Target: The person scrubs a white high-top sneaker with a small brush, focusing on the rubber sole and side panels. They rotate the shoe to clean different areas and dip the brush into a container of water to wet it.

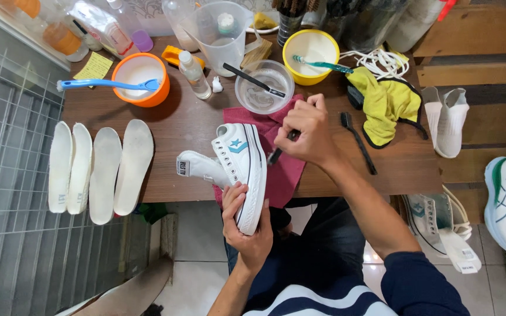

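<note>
We're holding one white sneaker (242, 169) over the near table edge, above a maroon cloth (285, 169); our left hand (247, 225) is clamping its heel end, while our right hand (308, 131) is closing tight around a dark brush (276, 153) touching the sole's side. Four white insoles (98, 169) are lying to the left, three bowls behind: orange (140, 79), clear (263, 86), yellow (310, 55). A yellow sticky note (95, 66) is sitting beside the orange one.
</note>
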